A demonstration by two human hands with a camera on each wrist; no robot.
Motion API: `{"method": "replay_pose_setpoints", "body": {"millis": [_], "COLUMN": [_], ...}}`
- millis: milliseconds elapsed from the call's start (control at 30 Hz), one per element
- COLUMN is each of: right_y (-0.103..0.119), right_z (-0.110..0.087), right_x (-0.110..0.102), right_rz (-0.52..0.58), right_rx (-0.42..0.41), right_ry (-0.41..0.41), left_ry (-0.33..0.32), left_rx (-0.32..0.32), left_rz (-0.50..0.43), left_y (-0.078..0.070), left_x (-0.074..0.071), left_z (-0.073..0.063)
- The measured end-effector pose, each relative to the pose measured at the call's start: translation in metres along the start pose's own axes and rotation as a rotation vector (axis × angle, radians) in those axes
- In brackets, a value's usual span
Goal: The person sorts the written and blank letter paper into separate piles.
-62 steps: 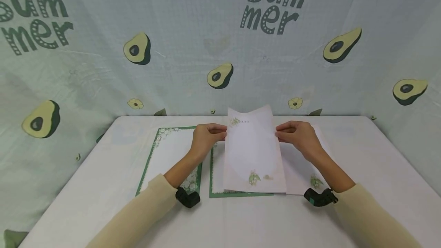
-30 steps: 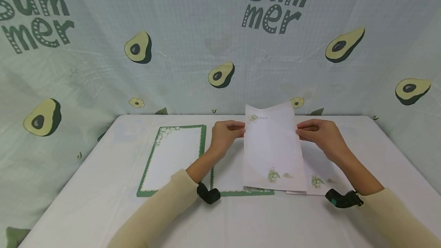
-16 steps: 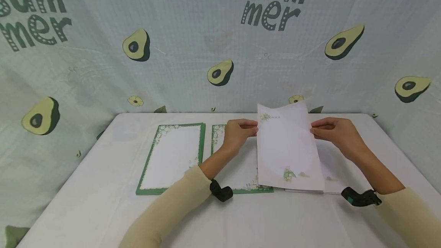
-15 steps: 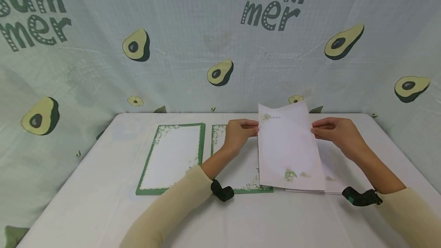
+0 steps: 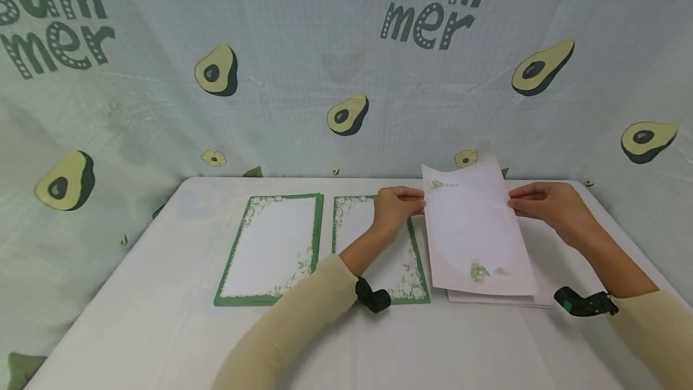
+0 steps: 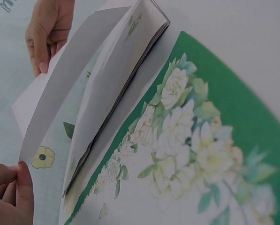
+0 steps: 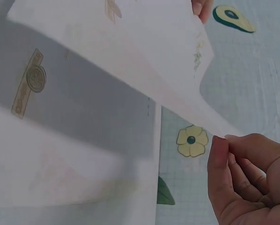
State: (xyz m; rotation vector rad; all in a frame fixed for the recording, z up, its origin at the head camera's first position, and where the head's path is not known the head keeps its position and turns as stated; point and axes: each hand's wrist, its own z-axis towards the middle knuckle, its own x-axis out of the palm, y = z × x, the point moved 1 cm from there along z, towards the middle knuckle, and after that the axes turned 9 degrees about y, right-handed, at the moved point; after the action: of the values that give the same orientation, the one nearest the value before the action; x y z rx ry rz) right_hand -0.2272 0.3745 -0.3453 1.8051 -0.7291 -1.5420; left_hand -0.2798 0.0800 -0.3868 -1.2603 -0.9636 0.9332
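Observation:
A pale pink sheet of paper (image 5: 476, 227) with small green floral prints is held up between both hands, its top edge bowed. My left hand (image 5: 396, 206) pinches its left edge between thumb and fingers. At the opposite edge my right hand (image 5: 552, 206) pinches it the same way. Beneath the raised sheet lies a stack of similar pink paper (image 5: 498, 300), mostly covered by it. In the right wrist view, the lower paper (image 7: 107, 131) shows a seal-like print, with the raised sheet's shadow across it.
Left of the pink stack lies a green-bordered floral stack of paper (image 5: 400, 269), partly behind the left forearm. Another green-bordered stack (image 5: 271, 245) is farther left. All rest on a white table (image 5: 135, 294), backed by an avocado-printed cloth (image 5: 281, 29).
Both hands have carried the pink sheet rightward, from over the middle green-bordered stack to over the pink stack. More of the middle stack now shows.

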Motion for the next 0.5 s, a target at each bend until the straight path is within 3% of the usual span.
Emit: {"method": "replay_pose_setpoints", "body": {"millis": [200,500], "right_y": [-0.009,-0.025], "right_z": [0.003,0.005], "right_x": [-0.004,-0.007], "right_rz": [-0.044,-0.062], "right_rx": [-0.003,0.025], "right_ry": [0.0,0.033], "left_ry": [-0.022,-0.037], "left_rx": [-0.049,-0.112], "left_rz": [-0.053,0.005], "left_y": [0.002,0.01], "left_x": [0.009,0.019], "left_z": [0.002,0.002]}}
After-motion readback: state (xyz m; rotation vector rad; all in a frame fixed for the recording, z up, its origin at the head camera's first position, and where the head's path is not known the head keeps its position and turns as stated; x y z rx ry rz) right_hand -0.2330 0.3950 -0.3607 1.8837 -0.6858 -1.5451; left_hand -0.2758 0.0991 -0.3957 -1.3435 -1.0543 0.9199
